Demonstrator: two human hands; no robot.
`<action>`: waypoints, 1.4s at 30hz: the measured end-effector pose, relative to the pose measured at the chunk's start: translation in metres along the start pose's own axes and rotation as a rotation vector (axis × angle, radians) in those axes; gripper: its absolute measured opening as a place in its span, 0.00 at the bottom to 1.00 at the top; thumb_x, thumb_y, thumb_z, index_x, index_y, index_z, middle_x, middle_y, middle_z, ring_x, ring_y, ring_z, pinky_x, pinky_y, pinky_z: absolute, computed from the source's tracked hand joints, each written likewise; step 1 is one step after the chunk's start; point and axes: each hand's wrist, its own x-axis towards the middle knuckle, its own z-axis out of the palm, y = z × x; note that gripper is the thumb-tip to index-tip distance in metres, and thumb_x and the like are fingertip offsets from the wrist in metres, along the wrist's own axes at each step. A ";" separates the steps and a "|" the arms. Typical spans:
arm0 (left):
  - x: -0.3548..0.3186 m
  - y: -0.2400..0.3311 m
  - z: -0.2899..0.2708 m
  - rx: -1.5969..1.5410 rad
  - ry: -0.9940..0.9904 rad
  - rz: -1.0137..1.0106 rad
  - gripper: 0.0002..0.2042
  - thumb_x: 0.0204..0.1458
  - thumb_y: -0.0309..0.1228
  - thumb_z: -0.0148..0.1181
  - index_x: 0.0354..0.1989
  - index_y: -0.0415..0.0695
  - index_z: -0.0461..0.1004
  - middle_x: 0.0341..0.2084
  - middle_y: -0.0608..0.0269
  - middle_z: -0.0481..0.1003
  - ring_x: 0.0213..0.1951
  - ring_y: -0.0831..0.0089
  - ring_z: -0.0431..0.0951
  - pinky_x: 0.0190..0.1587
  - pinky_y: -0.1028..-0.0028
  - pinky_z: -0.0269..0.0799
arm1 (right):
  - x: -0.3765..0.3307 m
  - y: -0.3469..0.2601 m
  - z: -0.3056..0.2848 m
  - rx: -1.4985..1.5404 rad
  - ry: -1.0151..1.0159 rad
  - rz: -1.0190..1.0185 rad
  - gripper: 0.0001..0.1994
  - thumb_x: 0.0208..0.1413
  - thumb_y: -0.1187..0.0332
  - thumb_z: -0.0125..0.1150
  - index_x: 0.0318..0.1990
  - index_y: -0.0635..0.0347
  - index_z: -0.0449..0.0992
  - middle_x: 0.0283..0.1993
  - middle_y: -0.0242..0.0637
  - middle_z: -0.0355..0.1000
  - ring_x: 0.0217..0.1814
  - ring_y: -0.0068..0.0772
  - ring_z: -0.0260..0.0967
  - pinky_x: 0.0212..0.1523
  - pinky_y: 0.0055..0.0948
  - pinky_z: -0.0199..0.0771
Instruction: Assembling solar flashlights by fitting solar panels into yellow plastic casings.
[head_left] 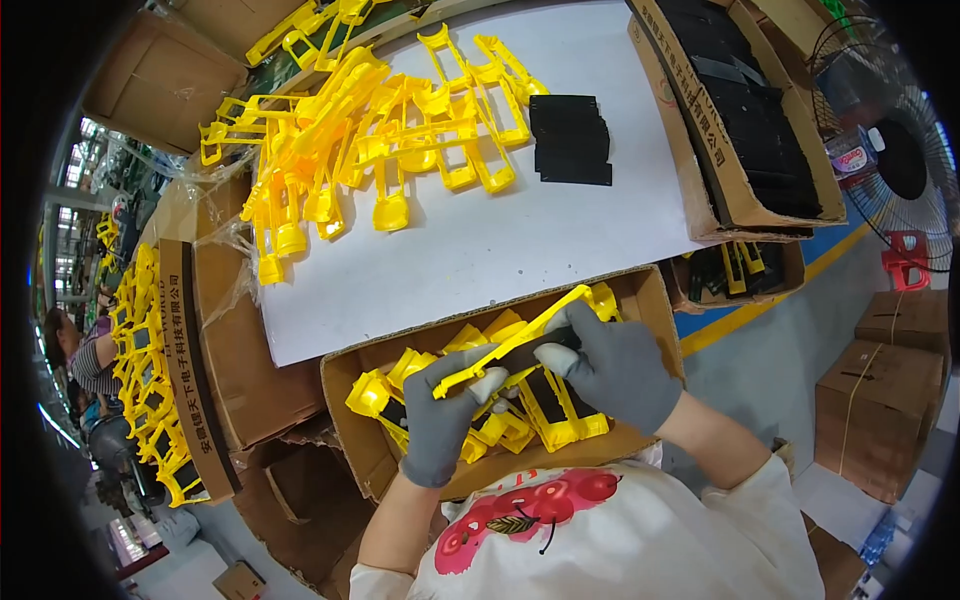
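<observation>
Both my hands wear grey gloves, and between them is a yellow plastic frame point(545, 322) with a black sheet point(522, 357) against its underside. My left hand point(440, 405) pinches the frame's lower-left end. My right hand point(625, 372) grips the other end, its thumb pressed on the black sheet. Directly below is an open cardboard box point(640, 290) holding several yellow frames point(560, 432), some with black sheets in them. Beyond it, a loose heap of yellow frames point(385, 125) lies on the white table point(440, 275), beside a small stack of black sheets point(570, 140).
At the table's right edge stands a long carton point(705, 135) packed with black sheets. A lower box point(785, 288) holds yellow and black parts. Farther right are a fan point(900, 165), a red stool point(905, 260) and stacked cartons point(880, 405). Another person point(90, 365) sits far left, behind piled frames point(145, 370).
</observation>
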 end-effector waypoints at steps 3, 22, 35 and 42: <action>-0.002 -0.002 -0.007 0.083 -0.024 0.119 0.13 0.50 0.18 0.62 0.45 0.34 0.77 0.31 0.59 0.78 0.29 0.77 0.78 0.30 0.80 0.75 | -0.007 -0.006 -0.016 -0.094 0.157 0.076 0.21 0.49 0.47 0.64 0.41 0.52 0.69 0.23 0.34 0.72 0.24 0.37 0.73 0.25 0.34 0.71; 0.032 0.007 0.031 0.907 -0.226 0.531 0.28 0.40 0.34 0.70 0.50 0.42 0.67 0.40 0.56 0.76 0.39 0.54 0.78 0.40 0.64 0.73 | -0.098 0.034 -0.012 -0.144 -0.266 0.115 0.17 0.44 0.49 0.67 0.28 0.53 0.76 0.19 0.37 0.70 0.23 0.39 0.72 0.25 0.35 0.69; 0.202 0.106 -0.090 1.197 0.493 0.934 0.19 0.46 0.33 0.64 0.49 0.50 0.75 0.45 0.55 0.76 0.48 0.56 0.75 0.51 0.65 0.70 | 0.005 0.052 -0.058 -0.163 0.128 -0.046 0.10 0.52 0.58 0.62 0.31 0.54 0.76 0.21 0.36 0.71 0.22 0.38 0.70 0.25 0.34 0.68; 0.269 0.100 -0.112 0.807 0.157 0.318 0.27 0.42 0.37 0.71 0.49 0.36 0.72 0.44 0.53 0.76 0.47 0.66 0.75 0.51 0.71 0.69 | 0.134 0.101 -0.043 -0.293 0.345 -0.184 0.07 0.48 0.64 0.63 0.36 0.49 0.77 0.37 0.31 0.71 0.41 0.37 0.73 0.37 0.34 0.73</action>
